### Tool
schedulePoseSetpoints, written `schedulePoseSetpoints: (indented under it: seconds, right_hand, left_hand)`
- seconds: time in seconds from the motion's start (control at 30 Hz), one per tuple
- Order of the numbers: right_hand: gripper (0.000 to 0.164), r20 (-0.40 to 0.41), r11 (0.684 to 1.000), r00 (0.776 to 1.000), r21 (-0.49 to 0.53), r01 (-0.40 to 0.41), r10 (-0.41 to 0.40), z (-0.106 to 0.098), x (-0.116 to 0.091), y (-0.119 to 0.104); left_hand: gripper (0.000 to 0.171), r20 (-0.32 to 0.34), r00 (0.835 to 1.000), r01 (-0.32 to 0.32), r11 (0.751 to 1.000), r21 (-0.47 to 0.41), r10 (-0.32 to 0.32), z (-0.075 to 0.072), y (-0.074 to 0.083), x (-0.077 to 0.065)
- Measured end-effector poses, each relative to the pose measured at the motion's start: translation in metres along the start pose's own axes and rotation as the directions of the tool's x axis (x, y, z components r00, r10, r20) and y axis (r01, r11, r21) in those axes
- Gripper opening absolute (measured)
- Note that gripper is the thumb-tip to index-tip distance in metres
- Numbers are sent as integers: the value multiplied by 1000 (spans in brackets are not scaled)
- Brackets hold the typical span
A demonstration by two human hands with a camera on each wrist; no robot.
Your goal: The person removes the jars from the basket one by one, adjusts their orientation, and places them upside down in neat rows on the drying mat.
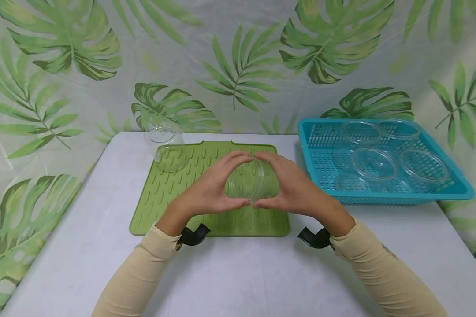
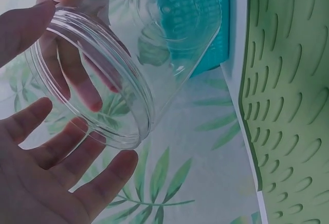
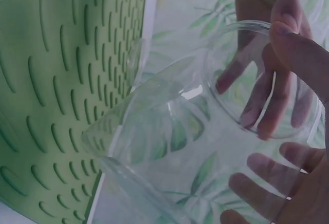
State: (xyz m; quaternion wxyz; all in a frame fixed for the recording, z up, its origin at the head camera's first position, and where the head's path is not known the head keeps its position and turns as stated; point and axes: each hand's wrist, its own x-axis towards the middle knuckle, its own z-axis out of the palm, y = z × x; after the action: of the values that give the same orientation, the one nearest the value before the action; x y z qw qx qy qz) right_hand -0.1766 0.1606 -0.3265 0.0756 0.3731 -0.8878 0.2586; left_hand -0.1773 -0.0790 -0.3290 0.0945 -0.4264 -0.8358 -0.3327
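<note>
Between both hands, above the green mat (image 1: 238,223), is a clear jar (image 1: 247,178), tilted, with its round mouth toward the left. My left hand (image 1: 206,189) grips it by the rim, the thumb on one side and curled fingers on the other. On the right side, my right hand (image 1: 299,187) also holds the jar, its thumb close to the left thumb. The jar's threaded rim (image 2: 144,116) shows close up in the left wrist view. In the right wrist view the see-through body (image 3: 154,126) extends toward the mat.
Another clear jar (image 1: 170,152) stands at the mat's back left corner. At the back right a blue plastic basket (image 1: 404,197) contains several clear jars with round tops (image 1: 374,164). A leaf-print cloth (image 1: 246,53) hangs behind the white table (image 1: 258,273).
</note>
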Motion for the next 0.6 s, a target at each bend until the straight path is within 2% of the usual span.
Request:
schedulePoseSetpoints:
  seconds: [0.3,0.6]
  right_hand:
    - [103,25,1000,999,23,-21,20,4,-7,6]
    - [105,76,991,996,119,-64,55,11,-16,15]
  left_hand:
    - [80,12,1000,14,1000,1,-15,-13,0,-11]
    - [77,21,998,59,993,-98,-57,-24,-3,-24]
